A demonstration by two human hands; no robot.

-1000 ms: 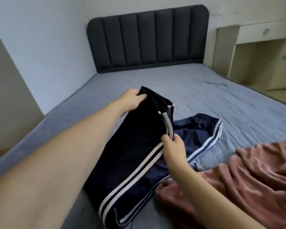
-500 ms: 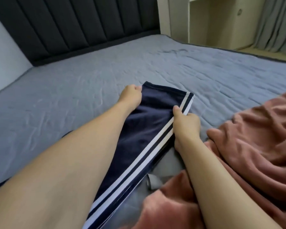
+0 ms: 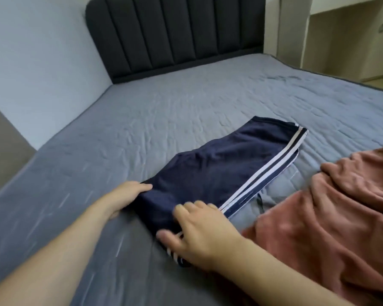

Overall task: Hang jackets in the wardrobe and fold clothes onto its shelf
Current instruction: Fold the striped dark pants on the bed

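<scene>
Left hand [image 3: 128, 196] grips navy striped track pants [image 3: 226, 173] edge; right hand [image 3: 199, 230] flat, fingers spread, pressing them onto bed [image 3: 142, 120].

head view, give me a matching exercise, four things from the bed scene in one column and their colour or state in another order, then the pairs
Things:
1. shorts
2. blanket
3. headboard
4. left hand

Colour or state:
A. dusty pink, bunched up on the right
B. dark grey, upholstered in vertical panels
C. grips the near left edge of a garment
D. navy with white side stripes, lying flat on the bed sheet

Pairs: 1-D, 2-A, 3-B, 4-C
</scene>
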